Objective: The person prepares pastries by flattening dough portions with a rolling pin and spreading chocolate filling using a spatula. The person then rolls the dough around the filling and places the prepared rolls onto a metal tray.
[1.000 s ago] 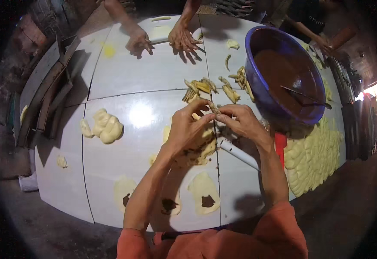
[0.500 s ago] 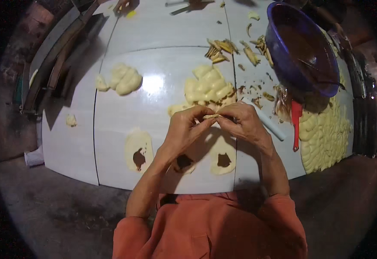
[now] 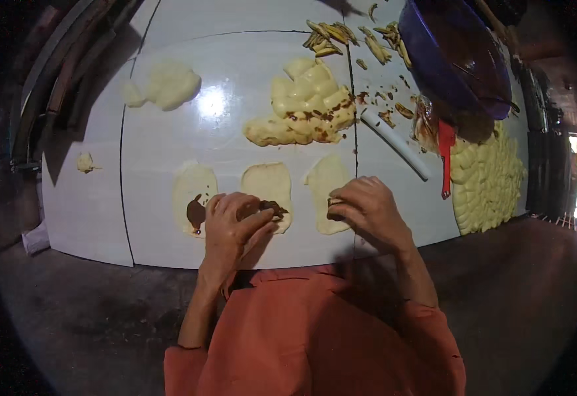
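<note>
My left hand [image 3: 232,228] bends its fingers at the middle flattened dough [image 3: 266,181], beside dark brown filling [image 3: 273,208]; what they hold, if anything, is hidden. My right hand [image 3: 367,214] pinches a small pale piece [image 3: 334,201], probably banana, over the right dough piece [image 3: 324,171]. To the left lies another flattened piece [image 3: 189,181] with brown filling [image 3: 196,212]. Behind them sit brown-spotted dough lumps [image 3: 305,92], a white cylindrical roller [image 3: 394,143] and a red-handled tool [image 3: 446,155].
Peeled banana pieces [image 3: 321,43] lie at the back near a blue basin [image 3: 428,26] of brown mixture. Many dough pieces [image 3: 486,185] cover the right side. Smooth dough [image 3: 169,86] sits back left, beside long metal bars [image 3: 70,79] along the left edge.
My hands, together on one piece a second ago, have separated and come down onto two flattened dough pieces. The view has tilted down, and the other people's hands have left it.
</note>
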